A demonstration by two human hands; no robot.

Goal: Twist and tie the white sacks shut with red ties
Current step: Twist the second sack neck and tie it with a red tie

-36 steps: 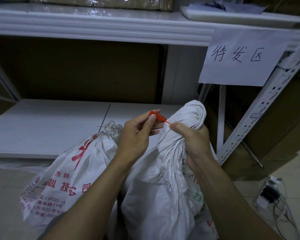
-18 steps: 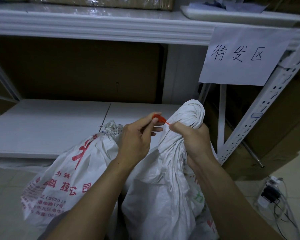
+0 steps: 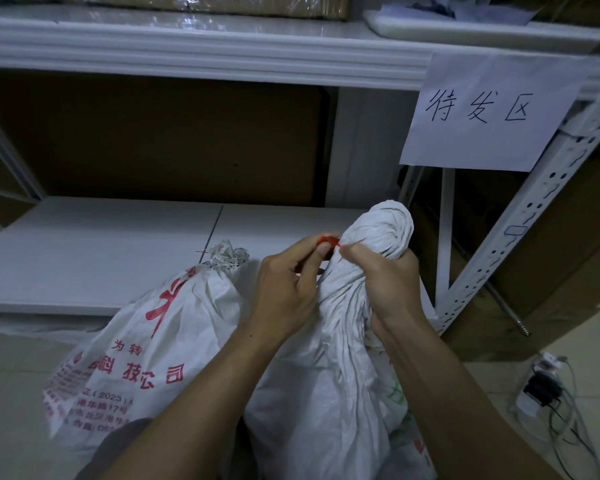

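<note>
Shelving unit, white metal: upper shelf (image 3: 201, 50) across far top; lower shelf (image 3: 101, 251) far left to centre, 2 boards w/ seam btwn.
Perforated upright (image 3: 534, 216) at right.
Paper sign (image 3: 489, 112), handwritten chars, hangs from upper shelf edge, far right.
Brown backing board (image 3: 153, 140) btwn shelves.
Plastic-wrapped carton (image 3: 205, 3) and white tray (image 3: 465, 29) on upper shelf.
Cardboard boxes (image 3: 568, 271) right of upright.
Floor (image 3: 14, 393): pale tiles.
Power strip (image 3: 541, 386) w/ plugs, cables, on floor near right.
Light dim.
</note>
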